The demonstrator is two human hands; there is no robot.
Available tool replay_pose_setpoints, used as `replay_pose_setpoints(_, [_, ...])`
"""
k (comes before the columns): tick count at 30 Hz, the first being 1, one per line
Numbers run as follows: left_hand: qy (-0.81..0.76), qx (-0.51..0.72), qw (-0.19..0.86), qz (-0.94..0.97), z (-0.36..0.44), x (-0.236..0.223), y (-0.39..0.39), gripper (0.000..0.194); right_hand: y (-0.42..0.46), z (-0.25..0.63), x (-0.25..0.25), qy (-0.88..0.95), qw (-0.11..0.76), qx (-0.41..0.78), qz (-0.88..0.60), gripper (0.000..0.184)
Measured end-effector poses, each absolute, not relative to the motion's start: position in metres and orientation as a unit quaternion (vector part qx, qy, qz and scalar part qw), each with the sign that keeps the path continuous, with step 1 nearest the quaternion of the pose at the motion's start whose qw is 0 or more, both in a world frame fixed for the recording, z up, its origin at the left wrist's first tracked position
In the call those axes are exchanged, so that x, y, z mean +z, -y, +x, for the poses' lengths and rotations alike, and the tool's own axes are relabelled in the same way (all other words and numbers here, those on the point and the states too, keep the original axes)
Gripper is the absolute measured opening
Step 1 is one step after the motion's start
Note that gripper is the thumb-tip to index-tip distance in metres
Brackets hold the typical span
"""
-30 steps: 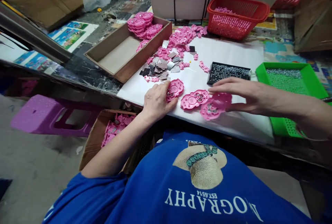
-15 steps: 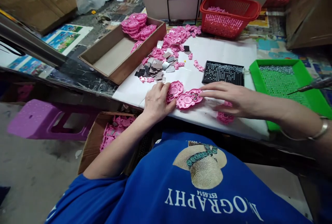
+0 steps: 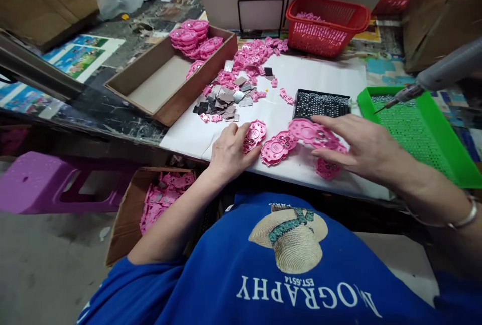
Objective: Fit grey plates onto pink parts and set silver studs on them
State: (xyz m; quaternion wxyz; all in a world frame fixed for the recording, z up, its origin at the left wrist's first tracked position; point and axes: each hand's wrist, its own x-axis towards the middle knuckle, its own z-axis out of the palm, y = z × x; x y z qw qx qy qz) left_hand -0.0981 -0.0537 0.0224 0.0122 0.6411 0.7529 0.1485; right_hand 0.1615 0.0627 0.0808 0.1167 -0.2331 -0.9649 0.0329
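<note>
My left hand (image 3: pixel 234 150) is closed on the edge of a pink scalloped plastic case (image 3: pixel 255 135), thumb in front and fingers behind. To its right, another pink case (image 3: pixel 276 149) rests on the white sheet. My right hand (image 3: pixel 363 139) grips a third pink case (image 3: pixel 311 131), somewhat blurred and raised just above the sheet between thumb and fingers. Under that hand, partly hidden, a further pink case (image 3: pixel 327 168) lies near the table edge. Behind sits a black tray (image 3: pixel 320 104) of small metal screws.
Grey metal plates (image 3: pixel 226 99) and small pink parts (image 3: pixel 256 56) are heaped at the back. A cardboard tray (image 3: pixel 158 84) holds stacked pink cases. A green tray (image 3: pixel 417 129), a hanging screwdriver (image 3: pixel 422 84) and a red basket (image 3: pixel 326 26) stand on the right.
My right hand set one pink case down at the right, reached back left, and now lifts another. My left hand stays on its case. The screwdriver has come further into view.
</note>
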Motion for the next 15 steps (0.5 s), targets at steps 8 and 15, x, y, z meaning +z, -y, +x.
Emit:
replay_pose_setpoints(8, [-0.743,0.144,-0.003,0.653,-0.102,0.023,0.053,0.056,0.012,0.23,0.069,0.872,-0.014,-0.186,-0.453,0.051])
replay_pose_setpoints(15, [-0.74,0.136,-0.017,0.658,-0.102,0.021,0.053,0.056,0.021,0.233,0.042,0.87,-0.02,-0.201,-0.449,0.043])
